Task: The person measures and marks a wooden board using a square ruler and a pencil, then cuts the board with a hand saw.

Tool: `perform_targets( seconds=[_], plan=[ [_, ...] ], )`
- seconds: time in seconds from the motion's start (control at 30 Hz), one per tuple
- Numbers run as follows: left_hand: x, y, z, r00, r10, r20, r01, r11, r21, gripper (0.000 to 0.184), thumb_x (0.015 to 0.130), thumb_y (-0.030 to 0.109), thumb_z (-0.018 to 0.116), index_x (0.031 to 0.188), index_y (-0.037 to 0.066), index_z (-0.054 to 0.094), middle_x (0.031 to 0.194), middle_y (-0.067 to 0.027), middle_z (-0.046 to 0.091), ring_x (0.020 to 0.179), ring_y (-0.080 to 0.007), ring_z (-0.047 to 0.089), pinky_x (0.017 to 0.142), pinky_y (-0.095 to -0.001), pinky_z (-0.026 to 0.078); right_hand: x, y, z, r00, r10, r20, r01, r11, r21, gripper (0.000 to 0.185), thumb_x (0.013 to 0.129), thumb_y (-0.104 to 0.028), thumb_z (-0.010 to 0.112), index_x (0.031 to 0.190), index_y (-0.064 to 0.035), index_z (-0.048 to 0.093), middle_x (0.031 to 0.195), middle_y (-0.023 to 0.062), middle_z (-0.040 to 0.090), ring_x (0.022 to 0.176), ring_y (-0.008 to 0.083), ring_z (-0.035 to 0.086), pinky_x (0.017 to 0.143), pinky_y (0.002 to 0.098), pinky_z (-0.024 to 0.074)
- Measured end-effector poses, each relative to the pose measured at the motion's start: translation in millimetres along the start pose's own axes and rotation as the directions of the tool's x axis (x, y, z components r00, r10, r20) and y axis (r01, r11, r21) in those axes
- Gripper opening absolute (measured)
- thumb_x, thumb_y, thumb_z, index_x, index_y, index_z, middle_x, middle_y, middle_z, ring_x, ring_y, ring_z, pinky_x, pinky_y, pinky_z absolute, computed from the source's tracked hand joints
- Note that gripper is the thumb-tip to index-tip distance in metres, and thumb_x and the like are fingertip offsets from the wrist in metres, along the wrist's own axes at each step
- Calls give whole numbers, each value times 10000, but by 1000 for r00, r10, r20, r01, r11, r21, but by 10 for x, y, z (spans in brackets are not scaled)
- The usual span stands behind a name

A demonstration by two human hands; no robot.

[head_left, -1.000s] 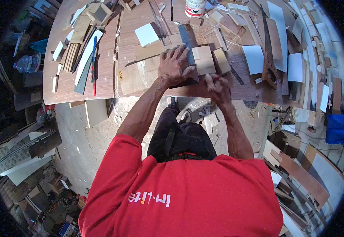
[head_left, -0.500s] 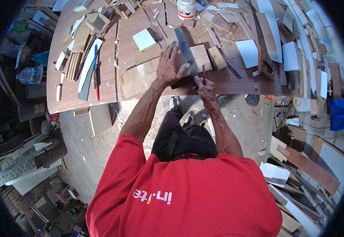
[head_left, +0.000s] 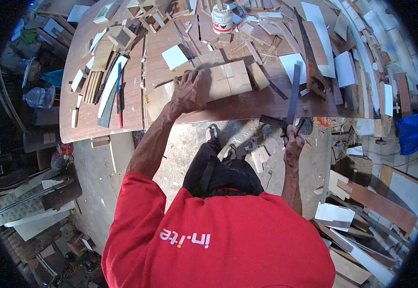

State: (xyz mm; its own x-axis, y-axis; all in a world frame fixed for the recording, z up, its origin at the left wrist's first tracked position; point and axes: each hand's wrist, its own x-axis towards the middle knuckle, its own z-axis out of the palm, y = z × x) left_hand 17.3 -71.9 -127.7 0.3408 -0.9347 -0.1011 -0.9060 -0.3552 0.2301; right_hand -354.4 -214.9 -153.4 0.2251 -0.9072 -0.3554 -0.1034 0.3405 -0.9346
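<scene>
My left hand (head_left: 188,92) is over a pale wooden board (head_left: 230,80) near the table's front edge, its fingers bent over the far side; the thumb is hidden. A thin dark line crosses the board to the right of this hand. My right hand (head_left: 293,143) is closed around a try square (head_left: 293,93), held off the board past the table's front edge. The metal blade points away from me and the dark stock sticks out leftward. A slim dark pencil (head_left: 301,124) also shows at the right fingers.
A handsaw (head_left: 314,79) and white panel offcuts lie on the right of the table (head_left: 213,113). A white jar (head_left: 222,20) stands at the back among scraps. Blue and red pencils (head_left: 119,96) lie at left. Wood offcuts crowd the floor on both sides.
My right hand has lifted the try square off the board and carried it right and toward me. My left hand has shifted left and slightly toward me along the board.
</scene>
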Motion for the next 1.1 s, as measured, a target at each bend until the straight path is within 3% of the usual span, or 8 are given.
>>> perform_targets(
  seconds=[0.13,0.33,0.53,0.7,0.83,0.93,1.03,1.1],
  plan=[
    [-63,40,-195,956,151,-250,-131,987,93,1016,625,343,772,1465,105,254,1446,-178,322,1322,-374,327,1069,-618,201,-72,277,-178,999,49,-5,-49,996,-72,312,932,-327,624,759,-68,635,606,-28,537,456,27,312,438,214,210],
    [-48,82,-339,912,156,-379,-81,975,206,945,672,305,737,1464,107,260,1421,-183,343,1311,-388,330,1068,-632,190,-166,399,-202,1000,26,15,-25,1000,-12,312,955,-293,594,762,-52,642,574,-51,483,454,26,306,427,222,211],
    [-59,59,-393,950,108,-292,-96,994,56,1050,602,326,801,1467,102,250,1423,-178,340,1317,-388,320,1073,-608,206,-192,368,-221,1000,17,21,-16,999,-39,341,960,-292,589,722,-55,646,549,-86,397,448,28,279,425,229,177],
    [-40,67,-474,992,54,-112,-54,999,1,1145,555,399,848,1480,88,249,1454,-191,323,1333,-394,307,1084,-535,255,-155,442,-274,999,18,34,-14,991,-130,322,958,-294,590,753,-56,656,595,-45,515,484,27,342,443,215,214],
    [11,-59,-374,995,87,-57,-90,994,-59,1146,567,461,855,1476,80,271,1472,-200,316,1345,-397,306,1088,-534,265,-251,328,-206,999,-8,46,8,1000,-12,306,922,-276,650,687,-81,621,563,-80,428,484,45,325,454,252,228],
    [44,-67,-384,996,63,56,-57,992,-115,1143,571,501,853,1471,80,287,1482,-196,316,1348,-406,309,1093,-549,266,-278,305,-205,998,28,56,-29,1000,6,285,926,-269,645,721,-73,633,573,-75,446,487,45,339,455,245,237],
    [66,-53,-367,994,85,73,-73,984,-160,1083,573,459,849,1444,92,321,1494,-170,298,1348,-434,300,1061,-644,248,-295,326,-219,994,26,105,-22,999,-40,305,954,-308,595,800,-53,664,640,-14,586,485,32,368,444,213,239],
    [82,-43,-365,990,72,120,-63,995,-78,1126,575,518,847,1465,103,296,1492,-173,307,1337,-422,318,1085,-573,282,-289,333,-212,994,20,106,-14,999,-52,313,954,-310,596,787,-54,666,610,-33,554,471,29,349,437,223,227]
  ],
)
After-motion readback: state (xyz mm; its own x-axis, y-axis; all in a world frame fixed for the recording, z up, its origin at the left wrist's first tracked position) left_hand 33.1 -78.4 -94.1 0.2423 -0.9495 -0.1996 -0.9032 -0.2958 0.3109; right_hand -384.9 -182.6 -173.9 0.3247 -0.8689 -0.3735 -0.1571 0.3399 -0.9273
